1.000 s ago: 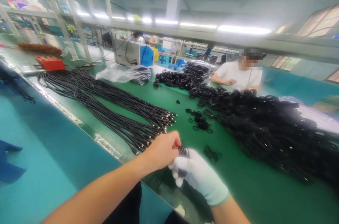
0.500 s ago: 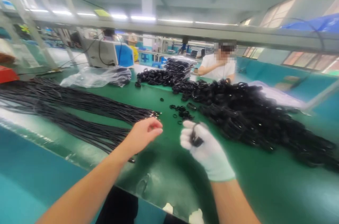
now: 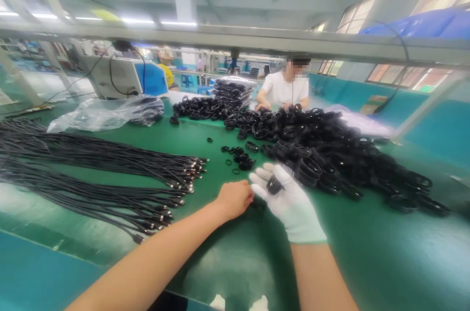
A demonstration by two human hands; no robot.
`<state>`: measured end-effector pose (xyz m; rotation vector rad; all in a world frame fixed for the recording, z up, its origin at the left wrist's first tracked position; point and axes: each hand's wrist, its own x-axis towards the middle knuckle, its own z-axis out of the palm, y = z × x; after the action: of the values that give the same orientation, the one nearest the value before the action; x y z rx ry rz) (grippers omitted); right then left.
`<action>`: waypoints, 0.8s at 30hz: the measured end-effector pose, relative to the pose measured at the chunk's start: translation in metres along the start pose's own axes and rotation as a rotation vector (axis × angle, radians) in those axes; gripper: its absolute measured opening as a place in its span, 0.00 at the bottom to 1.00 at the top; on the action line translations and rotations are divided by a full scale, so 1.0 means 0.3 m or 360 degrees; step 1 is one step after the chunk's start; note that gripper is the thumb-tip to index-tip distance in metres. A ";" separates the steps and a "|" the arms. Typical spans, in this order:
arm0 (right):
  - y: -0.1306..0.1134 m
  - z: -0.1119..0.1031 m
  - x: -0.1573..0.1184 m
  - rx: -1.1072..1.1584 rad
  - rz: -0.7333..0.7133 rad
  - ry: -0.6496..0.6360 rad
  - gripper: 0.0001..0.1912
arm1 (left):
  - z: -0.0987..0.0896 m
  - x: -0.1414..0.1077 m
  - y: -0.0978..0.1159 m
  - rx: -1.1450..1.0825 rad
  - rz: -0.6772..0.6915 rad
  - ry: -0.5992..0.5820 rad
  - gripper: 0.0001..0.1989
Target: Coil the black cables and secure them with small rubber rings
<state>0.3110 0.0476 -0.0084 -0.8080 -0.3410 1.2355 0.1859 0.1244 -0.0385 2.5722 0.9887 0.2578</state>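
Observation:
My left hand (image 3: 235, 199) is bare, its fingers curled together close to the gloved fingertips; what it pinches, if anything, is too small to make out. My right hand (image 3: 284, 196) wears a white glove, palm up, with its fingers curled around a small black piece (image 3: 273, 184). Just beyond both hands lie small black rings (image 3: 244, 159) on the green table (image 3: 216, 262). A big heap of coiled black cables (image 3: 330, 149) spreads to the right. Long straight black cables (image 3: 91, 154) with metal plugs lie in two bundles on the left.
Clear plastic bags (image 3: 99, 114) lie behind the long cables, near a grey and blue machine (image 3: 117, 76). Bagged items (image 3: 233, 91) are stacked at the back. A person in a white shirt (image 3: 288, 88) is across the table. A metal rail (image 3: 235, 39) runs overhead.
My left hand has moved right, up to my gloved right hand, whose fingers have loosened somewhat around the black piece. The view has turned right. Across the table, the person's raised hand has come down.

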 end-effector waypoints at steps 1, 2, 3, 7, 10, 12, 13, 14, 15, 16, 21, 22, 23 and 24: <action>0.002 0.003 -0.002 -0.0009 0.0042 -0.0004 0.15 | -0.006 -0.002 -0.009 0.0024 -0.0034 -0.0001 0.07; 0.005 0.006 -0.003 -0.0017 0.0087 -0.0007 0.16 | -0.016 -0.007 -0.021 0.0048 -0.0074 0.0003 0.08; 0.008 0.010 -0.005 -0.0021 0.0128 -0.0013 0.17 | -0.029 -0.015 -0.036 0.0073 -0.0119 0.0005 0.07; 0.027 0.026 -0.006 -0.0058 0.0240 -0.0035 0.18 | -0.097 -0.064 -0.108 0.0117 -0.0246 -0.0028 0.04; 0.047 0.034 -0.001 -0.0124 0.0276 0.0022 0.19 | -0.132 -0.111 -0.141 0.0084 -0.0243 0.0018 0.06; 0.064 0.037 0.002 -0.0163 0.0273 0.0045 0.19 | -0.125 -0.138 -0.142 0.0036 -0.0212 0.0041 0.07; 0.073 0.039 0.002 -0.0183 0.0265 0.0036 0.18 | -0.112 -0.147 -0.137 0.0003 -0.0190 0.0035 0.06; 0.083 0.042 0.002 -0.0207 0.0250 0.0013 0.18 | -0.095 -0.154 -0.131 -0.0035 -0.0170 0.0024 0.05; 0.093 0.045 0.000 -0.0229 0.0233 -0.0022 0.18 | -0.077 -0.159 -0.124 -0.0076 -0.0156 0.0014 0.04; 0.103 0.048 -0.002 -0.0260 0.0204 -0.0057 0.19 | -0.061 -0.161 -0.117 -0.0122 -0.0153 0.0012 0.04; 0.145 0.081 -0.017 -0.0458 0.0020 -0.0086 0.23 | -0.069 -0.181 -0.111 -0.0437 -0.0200 0.0082 0.06; 0.154 0.091 -0.020 -0.0521 0.0002 -0.0067 0.24 | -0.082 -0.190 -0.111 -0.0623 -0.0213 0.0086 0.08; 0.165 0.102 -0.024 -0.0582 -0.0006 -0.0067 0.26 | -0.092 -0.200 -0.110 -0.0897 -0.0234 0.0086 0.09; 0.177 0.112 -0.028 -0.0648 -0.0019 -0.0077 0.27 | -0.098 -0.209 -0.108 -0.1228 -0.0264 0.0084 0.09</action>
<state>0.2496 0.0573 -0.0212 -1.1216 -0.6493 1.1917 0.1113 0.1123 -0.0270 1.7848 0.8851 0.5403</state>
